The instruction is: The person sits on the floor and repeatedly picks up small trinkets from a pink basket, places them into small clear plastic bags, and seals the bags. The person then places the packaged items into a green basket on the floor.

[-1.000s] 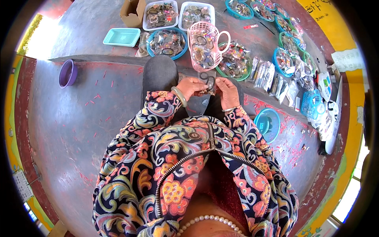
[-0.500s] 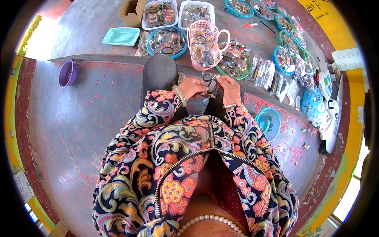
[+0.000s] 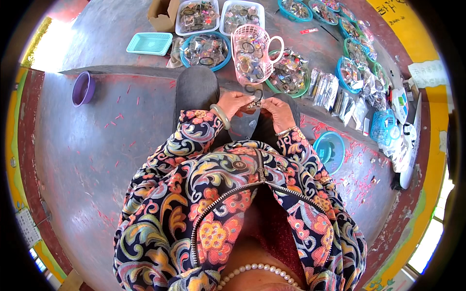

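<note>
Over my lap, both hands pinch a small clear plastic bag (image 3: 253, 91) with what looks like a black hair tie inside. My left hand (image 3: 232, 103) has thumb and fingers closed on the bag's lower left. On its lower right my right hand (image 3: 282, 113) closes with bent fingers. The upper part of the bag sticks up above my fingertips. Some small detail between the fingers is too fine to make out. Just beyond my hands stands a pink basket (image 3: 278, 44) of similar filled bags, overlapping a green basket (image 3: 307, 88) full of colourful bagged pieces.
A blue basket (image 3: 183, 59), two white trays (image 3: 177, 22), a cardboard box (image 3: 162, 18) and a turquoise tray (image 3: 149, 44) stand on the raised floor ahead. A purple basin (image 3: 83, 90) sits left, a turquoise basin (image 3: 331, 151) right. Several baskets and packets line the right.
My right hand has come down a little, from the bag's upper edge to its lower right. The bag now stands up more clearly above the fingers.
</note>
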A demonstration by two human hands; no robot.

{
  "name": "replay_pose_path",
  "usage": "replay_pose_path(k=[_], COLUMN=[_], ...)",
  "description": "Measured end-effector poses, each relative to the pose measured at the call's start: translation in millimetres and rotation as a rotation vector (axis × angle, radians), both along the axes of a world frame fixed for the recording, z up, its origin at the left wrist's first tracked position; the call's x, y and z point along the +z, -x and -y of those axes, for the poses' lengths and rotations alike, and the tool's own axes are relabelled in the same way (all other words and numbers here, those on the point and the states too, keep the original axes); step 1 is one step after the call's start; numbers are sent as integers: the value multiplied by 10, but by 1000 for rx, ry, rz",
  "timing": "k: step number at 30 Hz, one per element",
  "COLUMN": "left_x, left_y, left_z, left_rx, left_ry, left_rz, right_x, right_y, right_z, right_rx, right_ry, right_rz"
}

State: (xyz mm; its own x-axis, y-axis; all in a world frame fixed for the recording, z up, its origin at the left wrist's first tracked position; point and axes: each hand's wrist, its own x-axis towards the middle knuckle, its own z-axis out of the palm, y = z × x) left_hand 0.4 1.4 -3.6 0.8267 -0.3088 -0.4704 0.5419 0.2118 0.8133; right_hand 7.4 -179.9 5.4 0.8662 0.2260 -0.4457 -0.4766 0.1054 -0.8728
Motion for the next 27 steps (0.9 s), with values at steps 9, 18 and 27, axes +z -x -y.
replay_pose_path(k=[9,18,27], left_x=[11,16,-5], left_y=[2,18,9], left_z=[-23,29,22], left_rx=[-42,-80,-141], left_ry=[-87,-311,-122], left_rz=[11,461,183], right_x=[39,30,5], right_y=[-12,-4,17], right_z=[-23,-17,-59], right_rx=[-62,-66,-155], right_ry=[-2,-147,-149], right_rz=[16,-90,40])
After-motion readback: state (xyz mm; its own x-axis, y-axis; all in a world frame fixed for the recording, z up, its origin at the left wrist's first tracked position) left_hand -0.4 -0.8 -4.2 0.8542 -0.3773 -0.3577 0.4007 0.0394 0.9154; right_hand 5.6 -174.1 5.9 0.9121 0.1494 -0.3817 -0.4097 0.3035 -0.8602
